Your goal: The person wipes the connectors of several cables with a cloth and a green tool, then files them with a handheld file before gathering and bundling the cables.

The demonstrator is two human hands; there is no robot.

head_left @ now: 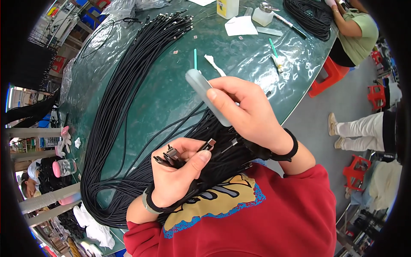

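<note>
My left hand is closed around several black cable ends. One USB-C plug with a metal tip is pinched between its thumb and forefinger. More cable plugs stick out behind the fingers. Above and to the right, my right hand grips a flat, pale grey-blue translucent strip with a rounded end. The strip is tilted and apart from the plug. Under both hands lies a thick bundle of black cables, which curves left and runs to the far side, where many metal plugs are gathered.
On the green table are a white paper, a small bottle with a metal top, a marker pen, a crumpled tissue and teal sticks. Another cable coil lies far right, near a seated person.
</note>
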